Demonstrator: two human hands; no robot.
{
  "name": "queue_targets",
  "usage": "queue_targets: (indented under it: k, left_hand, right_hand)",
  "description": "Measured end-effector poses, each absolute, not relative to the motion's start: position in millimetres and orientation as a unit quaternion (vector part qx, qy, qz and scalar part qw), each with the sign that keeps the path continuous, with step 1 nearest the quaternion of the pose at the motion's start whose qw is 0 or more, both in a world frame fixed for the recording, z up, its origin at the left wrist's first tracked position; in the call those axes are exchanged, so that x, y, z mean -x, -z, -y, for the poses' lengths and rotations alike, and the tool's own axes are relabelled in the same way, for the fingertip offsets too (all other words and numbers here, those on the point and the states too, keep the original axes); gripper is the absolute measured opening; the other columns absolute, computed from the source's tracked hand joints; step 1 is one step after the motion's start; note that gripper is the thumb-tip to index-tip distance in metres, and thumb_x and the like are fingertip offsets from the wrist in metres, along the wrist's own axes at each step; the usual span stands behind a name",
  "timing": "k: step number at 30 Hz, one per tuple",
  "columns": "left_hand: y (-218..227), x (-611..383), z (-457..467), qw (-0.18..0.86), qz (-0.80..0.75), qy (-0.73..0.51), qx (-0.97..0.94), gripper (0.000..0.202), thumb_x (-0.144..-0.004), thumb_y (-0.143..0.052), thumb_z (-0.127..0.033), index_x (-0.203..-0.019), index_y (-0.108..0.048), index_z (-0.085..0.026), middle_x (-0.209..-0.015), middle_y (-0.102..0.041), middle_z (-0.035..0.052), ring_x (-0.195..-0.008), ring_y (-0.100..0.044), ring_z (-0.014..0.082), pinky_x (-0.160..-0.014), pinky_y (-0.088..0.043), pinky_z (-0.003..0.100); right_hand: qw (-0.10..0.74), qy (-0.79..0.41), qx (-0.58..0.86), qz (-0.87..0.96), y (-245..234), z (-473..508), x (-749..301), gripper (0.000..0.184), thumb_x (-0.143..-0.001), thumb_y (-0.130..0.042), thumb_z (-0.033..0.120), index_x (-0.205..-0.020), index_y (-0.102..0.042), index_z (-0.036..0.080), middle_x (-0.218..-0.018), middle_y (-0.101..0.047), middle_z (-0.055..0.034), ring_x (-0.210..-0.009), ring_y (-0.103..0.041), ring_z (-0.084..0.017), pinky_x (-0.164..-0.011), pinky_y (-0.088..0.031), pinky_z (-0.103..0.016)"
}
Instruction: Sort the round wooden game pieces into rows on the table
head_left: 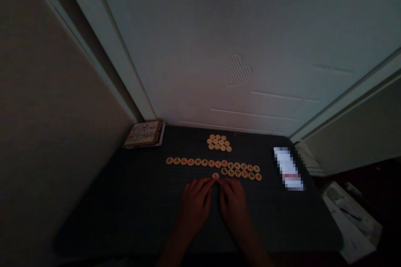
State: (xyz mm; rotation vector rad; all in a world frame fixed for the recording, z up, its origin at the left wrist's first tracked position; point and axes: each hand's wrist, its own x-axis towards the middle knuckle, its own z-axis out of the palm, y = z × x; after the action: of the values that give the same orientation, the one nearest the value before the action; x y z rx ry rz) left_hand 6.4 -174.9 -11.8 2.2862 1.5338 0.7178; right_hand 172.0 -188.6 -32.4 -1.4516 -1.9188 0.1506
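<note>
In the head view, a person's left hand point(196, 199) and right hand point(232, 198) meet over a dark bench point(131, 212). Both have their fingers bent and drawn close together, tips converging at the near edge of one round disc point(215, 176) with a red mark. Whether either hand pinches it or merely touches it cannot be told. This disc lies just left of a short row of discs point(237, 173), in front of a long row of discs point(204, 162) marked in red and black. Farther back sits a cluster of plain-faced discs point(218, 142). Stacked books point(144, 132) rest at the bench's back left corner; a bright, pixelated object point(288, 169) lies on the right. Behind stands a pale panel point(188, 50) with a raised heart point(238, 70).
</note>
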Motion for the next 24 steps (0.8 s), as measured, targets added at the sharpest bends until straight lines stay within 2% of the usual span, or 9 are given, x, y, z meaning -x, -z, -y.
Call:
queue_targets:
  k: [4, 12, 24]
  left_hand:
    - [14.1, -6.5, 175.3, 0.149, -0.543, -0.244, -0.79, 0.038, -0.099, -0.046, -0.019, -0.133, -0.059, -0.031, -0.132, -0.066, 0.0026, -0.116, -0.062, 0.0261, -0.103, -0.046, 0.052]
    - [19.4, -5.3, 174.8, 0.164, -0.538, -0.262, -0.784, 0.039, -0.101, -0.04, -0.018, -0.135, -0.057, -0.03, -0.14, -0.062, 0.0019, -0.123, -0.059, 0.0239, -0.109, -0.041, 0.052]
    - [12.2, -5.2, 176.9, 0.18, -0.534, -0.223, -0.795, 0.048, -0.101, -0.039, -0.015, -0.143, -0.05, -0.033, -0.146, -0.056, 0.0, -0.126, -0.055, 0.0258, -0.107, -0.041, 0.056]
  right_hand:
    - [0.345, -0.051, 0.568, 0.746, 30.5, 187.9, -171.0, 0.041, -0.094, -0.051, 0.008, -0.131, -0.06, 0.023, -0.112, -0.067, -0.0093, -0.104, -0.061, -0.024, -0.091, -0.052, -0.043]
    - [0.339, -0.041, 0.571, 0.746, 28.8, 186.6, -170.8, 0.048, -0.094, -0.051, 0.01, -0.139, -0.055, 0.027, -0.11, -0.067, -0.0086, -0.102, -0.062, -0.024, -0.089, -0.053, -0.043]
    - [0.333, -0.041, 0.576, 0.746, 29.1, 187.3, -170.5, 0.05, -0.093, -0.05, 0.008, -0.14, -0.054, 0.025, -0.11, -0.065, -0.0096, -0.103, -0.06, -0.024, -0.09, -0.053, -0.044]
